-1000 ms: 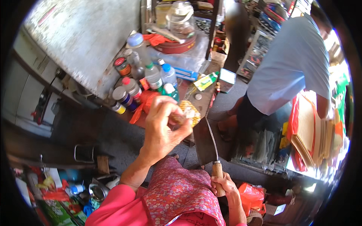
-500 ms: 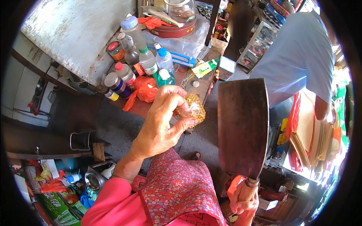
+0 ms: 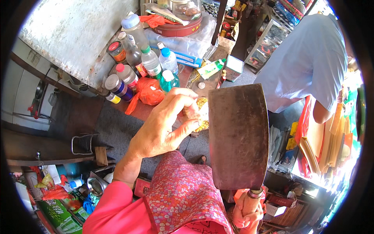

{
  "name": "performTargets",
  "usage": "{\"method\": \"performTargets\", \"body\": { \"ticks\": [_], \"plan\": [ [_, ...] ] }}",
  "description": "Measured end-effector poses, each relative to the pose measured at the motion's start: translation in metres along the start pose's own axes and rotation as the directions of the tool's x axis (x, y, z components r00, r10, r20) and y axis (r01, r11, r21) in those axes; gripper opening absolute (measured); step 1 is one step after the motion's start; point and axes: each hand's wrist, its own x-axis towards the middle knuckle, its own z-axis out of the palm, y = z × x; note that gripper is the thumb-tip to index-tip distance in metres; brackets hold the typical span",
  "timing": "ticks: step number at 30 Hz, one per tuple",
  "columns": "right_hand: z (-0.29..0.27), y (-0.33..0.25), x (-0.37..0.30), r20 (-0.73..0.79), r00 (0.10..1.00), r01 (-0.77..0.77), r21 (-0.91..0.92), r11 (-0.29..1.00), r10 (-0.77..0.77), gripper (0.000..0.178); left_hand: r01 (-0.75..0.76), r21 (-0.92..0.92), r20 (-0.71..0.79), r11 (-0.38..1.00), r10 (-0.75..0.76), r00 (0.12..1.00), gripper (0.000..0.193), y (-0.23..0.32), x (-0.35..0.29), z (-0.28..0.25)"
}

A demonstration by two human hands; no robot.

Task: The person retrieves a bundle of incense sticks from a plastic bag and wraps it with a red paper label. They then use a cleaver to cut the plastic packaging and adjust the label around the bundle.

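Pinching the bag (image 3: 202, 114), the left grip (image 3: 161, 126) does best clear of the cleaver (image 3: 239, 136) held in the right grip (image 3: 247, 214).

OK so the cleaver (image 3: 239, 146) here is a proper slab — broad, nearly rectangular dark blade (image 3: 238, 128), scuffed and brownish, with the outer edge bowed slightly. It's held up flat side to the face, wooden handle (image 3: 250, 203) down in the right hand (image 3: 245, 218), metal collar showing. Right beside the blade's left edge — can't tell if they touch — there's a small clear plastic bag (image 3: 202, 113) of yellow kernels (image 3: 201, 103), pinched up in the left hand (image 3: 161, 124), partly hidden by fingers.
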Motion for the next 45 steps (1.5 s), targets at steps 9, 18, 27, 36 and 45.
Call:
{"method": "performTargets", "body": {
  "ticks": [9, 18, 27, 36, 45],
  "plan": [
    [0.004, -0.004, -0.005, -0.025, 1.000, -0.018, -0.007, 1.000, 0.017, 0.025, -0.022, -0.047, 0.125, 0.999, 0.028, 0.992, 0.023, -0.008, 0.012, -0.006],
    [0.001, -0.002, -0.012, -0.004, 1.000, -0.005, -0.018, 1.000, 0.005, 0.023, -0.139, 0.001, 0.143, 0.990, 0.137, 0.980, 0.034, -0.012, 0.015, -0.008],
    [-0.004, -0.014, -0.025, -0.020, 0.999, 0.031, -0.093, 0.995, -0.033, 0.022, -0.105, -0.008, 0.208, 0.994, 0.105, 0.972, 0.030, -0.005, 0.020, -0.008],
    [0.002, -0.030, -0.034, -0.073, 0.996, 0.036, -0.082, 0.996, -0.042, 0.022, 0.091, -0.086, 0.147, 0.992, -0.078, 0.986, 0.027, -0.008, 0.016, -0.002],
    [0.000, -0.016, -0.037, 0.071, 0.996, -0.064, 0.286, 0.956, 0.045, 0.025, -0.036, -0.058, 0.166, 0.998, 0.045, 0.985, 0.023, -0.008, 0.018, -0.005]
  ]
}}
